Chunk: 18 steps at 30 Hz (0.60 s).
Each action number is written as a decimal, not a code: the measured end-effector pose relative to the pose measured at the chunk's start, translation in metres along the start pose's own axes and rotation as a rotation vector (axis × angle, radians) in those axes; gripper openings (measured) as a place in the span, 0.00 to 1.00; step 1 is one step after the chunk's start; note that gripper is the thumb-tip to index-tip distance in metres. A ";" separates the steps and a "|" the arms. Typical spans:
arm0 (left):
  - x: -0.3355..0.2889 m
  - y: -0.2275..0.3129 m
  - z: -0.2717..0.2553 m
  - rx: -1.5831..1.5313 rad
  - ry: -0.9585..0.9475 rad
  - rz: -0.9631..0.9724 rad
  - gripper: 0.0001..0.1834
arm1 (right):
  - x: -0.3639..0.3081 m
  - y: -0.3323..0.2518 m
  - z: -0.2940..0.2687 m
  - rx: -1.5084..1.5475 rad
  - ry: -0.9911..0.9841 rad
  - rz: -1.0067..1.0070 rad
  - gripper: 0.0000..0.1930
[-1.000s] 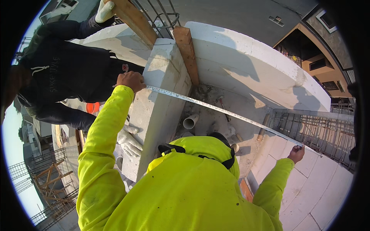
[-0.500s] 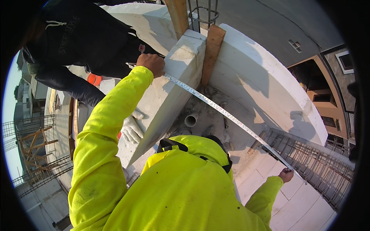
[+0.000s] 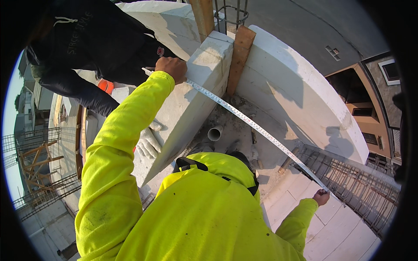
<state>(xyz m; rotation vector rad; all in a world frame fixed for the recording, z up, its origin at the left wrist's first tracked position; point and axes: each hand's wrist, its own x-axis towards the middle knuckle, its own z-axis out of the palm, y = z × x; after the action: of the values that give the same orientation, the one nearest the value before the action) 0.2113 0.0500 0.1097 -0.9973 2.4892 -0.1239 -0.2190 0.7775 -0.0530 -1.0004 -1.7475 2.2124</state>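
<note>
A white tape measure strip (image 3: 252,124) runs taut and diagonally between my hands. My left hand (image 3: 172,69), closed, grips its upper end beside the top of a white block wall (image 3: 211,56). At the lower right, my right hand (image 3: 321,197) is closed around the other end, over a pale block wall (image 3: 333,217). Both my sleeves are bright yellow. A co-worker in dark clothes (image 3: 100,43) is close by my left hand. Past my left forearm, a white glove (image 3: 149,143) lies against the wall face; my arm partly hides what joins it to the co-worker's sleeve.
Wooden planks (image 3: 240,58) stand upright by a rebar cage (image 3: 230,15). A curved white wall (image 3: 305,91) bounds the far right side. An open grey pipe (image 3: 215,133) rises from the floor. Rebar (image 3: 348,178) lies along the right wall; an orange object (image 3: 106,85) is at left.
The view has shifted very slightly. Both hands keep their grip, and the tape stays stretched along nearly the same line.
</note>
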 end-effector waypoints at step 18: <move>-0.001 0.001 -0.006 -0.039 -0.073 -0.033 0.16 | -0.002 0.002 -0.003 0.002 0.004 -0.026 0.12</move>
<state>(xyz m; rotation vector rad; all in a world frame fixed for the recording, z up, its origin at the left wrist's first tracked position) 0.2087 0.0515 0.1148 -1.0401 2.4181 -0.0486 -0.2152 0.7782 -0.0543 -0.9746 -1.7471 2.1944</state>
